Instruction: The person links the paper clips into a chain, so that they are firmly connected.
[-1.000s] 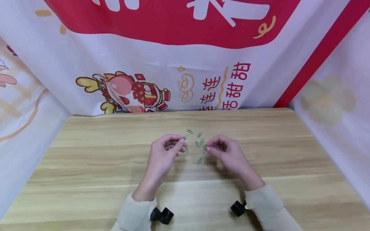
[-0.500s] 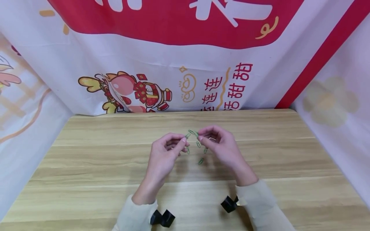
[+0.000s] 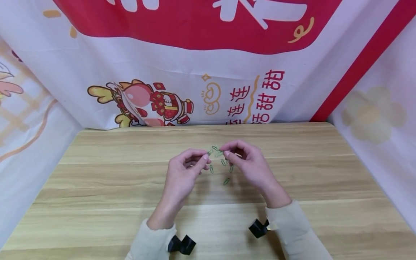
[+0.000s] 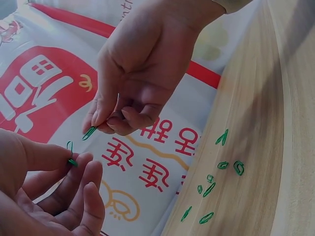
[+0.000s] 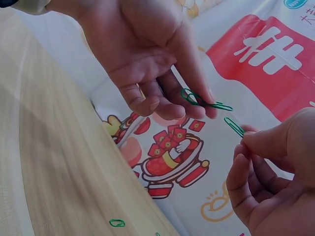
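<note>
Between thumb and forefinger my left hand (image 3: pixel 185 171) pinches green paper clips (image 5: pixel 189 96). In the right wrist view one clip hangs below the fingers and another clip end (image 5: pixel 222 106) sticks out past the fingertips; they appear joined. My right hand (image 3: pixel 245 162) pinches a single green paper clip (image 5: pixel 234 126), its free end pointing toward the clip in the left hand, with a small gap between them. Both hands are raised above the table. Several more green paper clips (image 4: pixel 208 189) lie scattered on the wood below, partly hidden by the right hand in the head view.
The wooden table (image 3: pixel 107 187) spreads out around the hands. A printed white and red cloth (image 3: pixel 182 61) hangs at its back edge, with more cloth along both sides. Black wrist devices (image 3: pixel 258 228) sit below the sleeves.
My right hand has lifted a paper clip from the table's scattered clips and moved up and left, close to the left hand. The left hand has barely moved.
</note>
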Available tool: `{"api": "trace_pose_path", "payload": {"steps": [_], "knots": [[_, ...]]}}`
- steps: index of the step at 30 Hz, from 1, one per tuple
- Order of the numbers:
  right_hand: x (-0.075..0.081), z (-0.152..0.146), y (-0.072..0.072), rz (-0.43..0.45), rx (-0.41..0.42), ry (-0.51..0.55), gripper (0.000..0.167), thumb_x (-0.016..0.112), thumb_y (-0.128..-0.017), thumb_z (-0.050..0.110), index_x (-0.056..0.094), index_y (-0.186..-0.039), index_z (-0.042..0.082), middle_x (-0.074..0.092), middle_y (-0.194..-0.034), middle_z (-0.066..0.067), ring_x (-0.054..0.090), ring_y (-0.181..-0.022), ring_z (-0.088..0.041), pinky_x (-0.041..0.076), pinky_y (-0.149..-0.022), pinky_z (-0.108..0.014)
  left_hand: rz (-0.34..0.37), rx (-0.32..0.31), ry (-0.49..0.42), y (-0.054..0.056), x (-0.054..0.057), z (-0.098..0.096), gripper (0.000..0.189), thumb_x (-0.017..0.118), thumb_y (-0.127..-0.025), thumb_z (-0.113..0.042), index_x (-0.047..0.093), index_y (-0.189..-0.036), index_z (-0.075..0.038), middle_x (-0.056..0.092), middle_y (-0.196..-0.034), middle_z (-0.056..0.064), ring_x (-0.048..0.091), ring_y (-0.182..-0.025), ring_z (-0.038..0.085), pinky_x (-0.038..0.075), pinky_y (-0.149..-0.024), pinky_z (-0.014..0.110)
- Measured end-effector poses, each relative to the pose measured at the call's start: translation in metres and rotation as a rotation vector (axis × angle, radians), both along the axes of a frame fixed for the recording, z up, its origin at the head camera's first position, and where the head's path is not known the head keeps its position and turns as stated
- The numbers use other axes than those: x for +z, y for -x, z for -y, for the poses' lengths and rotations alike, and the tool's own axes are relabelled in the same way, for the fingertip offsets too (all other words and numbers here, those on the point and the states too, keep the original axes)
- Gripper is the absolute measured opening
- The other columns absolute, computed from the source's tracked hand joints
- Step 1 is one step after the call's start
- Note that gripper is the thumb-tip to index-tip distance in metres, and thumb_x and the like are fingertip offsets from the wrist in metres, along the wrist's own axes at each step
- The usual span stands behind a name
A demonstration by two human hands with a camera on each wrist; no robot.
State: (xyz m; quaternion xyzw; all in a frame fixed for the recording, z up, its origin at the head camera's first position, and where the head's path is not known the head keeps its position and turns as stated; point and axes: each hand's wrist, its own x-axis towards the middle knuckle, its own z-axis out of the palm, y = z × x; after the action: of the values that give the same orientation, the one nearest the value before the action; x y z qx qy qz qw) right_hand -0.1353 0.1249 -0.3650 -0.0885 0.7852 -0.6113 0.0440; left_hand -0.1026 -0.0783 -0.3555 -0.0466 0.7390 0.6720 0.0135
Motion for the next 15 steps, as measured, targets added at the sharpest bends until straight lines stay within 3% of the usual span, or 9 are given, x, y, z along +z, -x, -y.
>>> {"api": "trace_pose_path", "payload": {"steps": [7,15], "knots": [[-0.0001,-0.0014,0.0022,0.063,0.043,0.037,0.018,0.063,-0.108,0.011,0.070,-0.124,0.007,0.069,-0.116,-0.009,0.064,-0.102,-0.022,0.058,-0.090,-0.031,-0.011,-0.008,0.039,0.0002,-0.0035,-0.0014,0.016,0.074,-0.101,-0.010,0.080,-0.116,-0.012,0.082,-0.104,0.008,0.073,-0.092,0.019,0.062,-0.086,0.033],[-0.0035,-0.0042,0.0050,0.187,0.107,0.261,0.026,0.057,-0.108,0.004,0.058,-0.133,-0.002,0.063,-0.112,-0.004,0.063,-0.099,-0.017,0.059,-0.090,-0.022,-0.028,-0.040,0.067,-0.0009,-0.0043,-0.0041,0.017,0.075,-0.101,-0.010,0.081,-0.116,-0.013,0.082,-0.104,0.006,0.073,-0.093,0.019,0.061,-0.081,0.027]]}}
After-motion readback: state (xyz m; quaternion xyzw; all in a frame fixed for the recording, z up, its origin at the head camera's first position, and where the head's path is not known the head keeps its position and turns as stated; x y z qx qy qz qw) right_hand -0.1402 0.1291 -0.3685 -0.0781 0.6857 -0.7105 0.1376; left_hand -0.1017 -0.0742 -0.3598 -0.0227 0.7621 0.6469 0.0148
